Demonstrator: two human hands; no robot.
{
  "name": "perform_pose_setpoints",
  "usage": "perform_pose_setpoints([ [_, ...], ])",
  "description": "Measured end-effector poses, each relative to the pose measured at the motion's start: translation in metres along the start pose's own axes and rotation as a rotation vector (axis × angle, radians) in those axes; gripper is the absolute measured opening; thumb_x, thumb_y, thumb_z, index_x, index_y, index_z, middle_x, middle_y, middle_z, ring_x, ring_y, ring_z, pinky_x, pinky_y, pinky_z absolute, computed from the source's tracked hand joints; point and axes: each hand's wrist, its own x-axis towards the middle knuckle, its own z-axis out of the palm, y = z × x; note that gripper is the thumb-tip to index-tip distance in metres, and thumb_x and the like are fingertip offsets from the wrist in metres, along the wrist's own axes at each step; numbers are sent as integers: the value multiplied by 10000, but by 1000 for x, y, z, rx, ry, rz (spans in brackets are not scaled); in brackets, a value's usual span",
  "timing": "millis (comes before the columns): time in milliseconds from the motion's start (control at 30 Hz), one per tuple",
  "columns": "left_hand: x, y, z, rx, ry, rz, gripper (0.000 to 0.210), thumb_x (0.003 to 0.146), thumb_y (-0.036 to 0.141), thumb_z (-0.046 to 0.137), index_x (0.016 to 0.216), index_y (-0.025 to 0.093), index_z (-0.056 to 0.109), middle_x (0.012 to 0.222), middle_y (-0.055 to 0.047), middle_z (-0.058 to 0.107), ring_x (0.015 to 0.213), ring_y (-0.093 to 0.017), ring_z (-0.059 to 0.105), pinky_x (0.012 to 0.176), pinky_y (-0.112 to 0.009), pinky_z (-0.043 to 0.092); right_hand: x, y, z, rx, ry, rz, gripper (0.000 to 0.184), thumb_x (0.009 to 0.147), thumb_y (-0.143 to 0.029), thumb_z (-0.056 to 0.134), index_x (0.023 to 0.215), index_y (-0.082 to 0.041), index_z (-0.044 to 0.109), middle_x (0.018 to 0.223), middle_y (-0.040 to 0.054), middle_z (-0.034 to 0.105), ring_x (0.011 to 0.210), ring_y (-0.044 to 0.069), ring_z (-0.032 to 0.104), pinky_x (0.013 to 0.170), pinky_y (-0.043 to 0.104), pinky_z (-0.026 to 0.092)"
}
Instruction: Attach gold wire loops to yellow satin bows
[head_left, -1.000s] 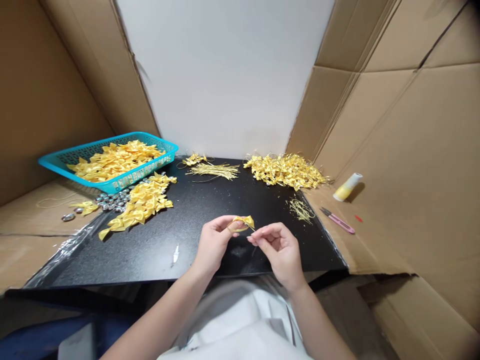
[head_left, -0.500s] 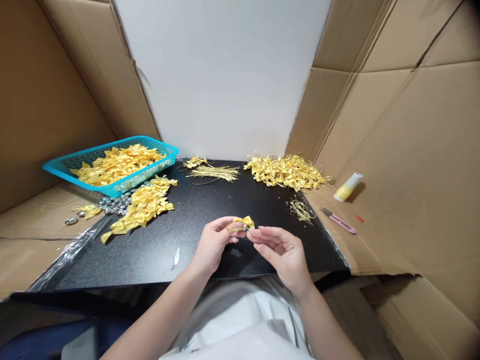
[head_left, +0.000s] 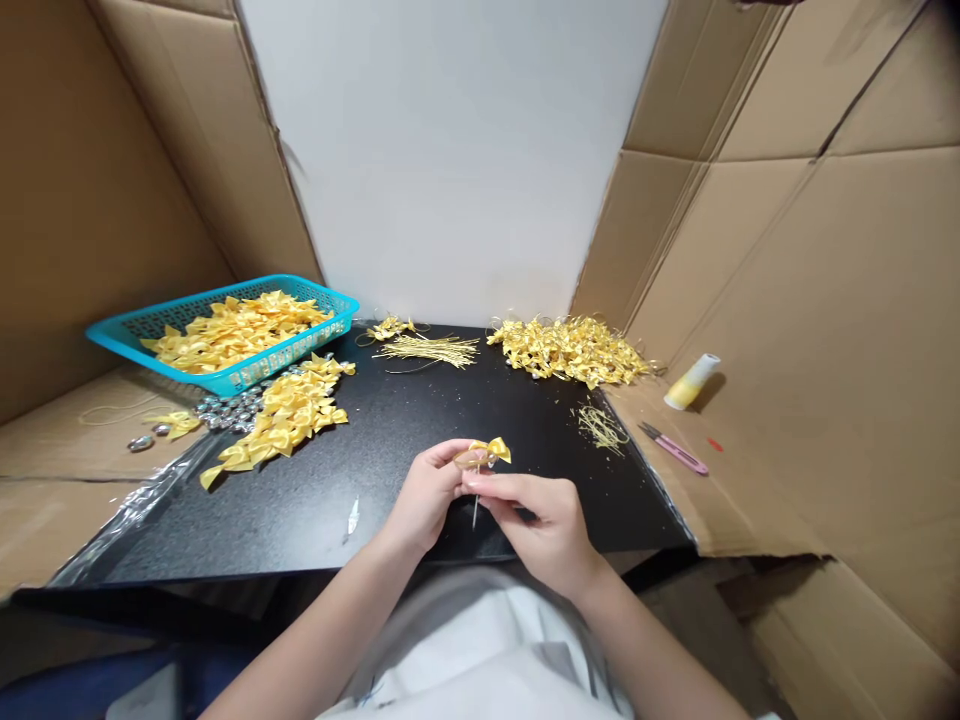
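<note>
Near the front edge of the table, my left hand [head_left: 421, 500] pinches a yellow satin ribbon bow [head_left: 490, 450] with a thin gold cord loop beside it. A small silvery spot shows under the bow, partly covered by fingers. My right hand [head_left: 547, 525] is closed, thumb and forefinger pressed together just below the bow, close against the left fingertips. From that pinch a thin, pale, needle-like piece [head_left: 475, 513] points down; whether it is a needle or a cord end I cannot tell.
A blue basket [head_left: 221, 383] of yellow bows stands left, with loose bows [head_left: 289, 410] and silver beads [head_left: 229, 412] by it. Behind lie gold cords [head_left: 431, 349] and a pile of corded bows [head_left: 574, 350]. Thread snips [head_left: 675, 448], cord scraps [head_left: 602, 428] and a thread spool [head_left: 691, 382] are right.
My right hand has moved left and turned, from loosely bent fingers beside the bow to a pinch below it. The thin pale piece now shows pointing down. My left hand keeps its hold.
</note>
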Motion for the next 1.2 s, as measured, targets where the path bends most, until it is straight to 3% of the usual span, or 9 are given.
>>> perform_pose_setpoints([
  [200, 4, 0, -2, -4, 12, -55, 316, 523, 262, 871, 754, 129, 700, 662, -29, 708, 535, -102, 628, 508, -172, 480, -7, 4, 1, 59, 186, 40, 374, 787, -10, 662, 1011, -298, 745, 953, 5, 769, 839, 160, 740, 793, 254, 607],
  [367, 2, 3, 0, -55, -41, -114, 305, 536, 209, 865, 754, 141, 661, 665, -9, 694, 532, -83, 617, 499, -151, 471, -11, 6, 2, 277, 229, 210, 250, 784, -68, 699, 883, -287, 769, 874, 0, 777, 798, 169, 744, 770, 275, 616],
  [600, -8, 16, -4, -94, -282, -304, 323, 551, 241, 874, 697, 150, 601, 561, 26, 613, 431, -48, 520, 406, -121, 411, -20, 8, -4, 587, 258, 476, 31, 749, -205, 768, 759, -226, 747, 699, 0, 763, 635, 160, 740, 635, 232, 626],
  [800, -13, 17, -7, -78, -484, -396, 301, 576, 253, 846, 687, 152, 585, 571, 6, 613, 387, -48, 475, 354, -131, 358, -21, 16, -6, 640, 221, 602, 155, 690, -304, 810, 711, -185, 714, 658, 14, 752, 589, 162, 730, 567, 228, 621],
  [1000, -17, 17, -9, -16, -493, -471, 224, 595, 224, 803, 671, 152, 606, 580, -15, 614, 384, -54, 468, 351, -139, 303, -15, 23, -5, 575, 178, 608, 192, 682, -339, 803, 707, -178, 701, 628, 5, 734, 537, 143, 703, 534, 230, 613],
  [1200, -18, 21, -11, 72, -514, -486, 215, 575, 252, 817, 667, 142, 657, 650, -53, 649, 542, -115, 577, 425, -171, 376, 1, 25, -8, 517, 166, 560, 186, 700, -341, 784, 725, -183, 688, 615, -5, 719, 519, 128, 678, 526, 229, 591],
])
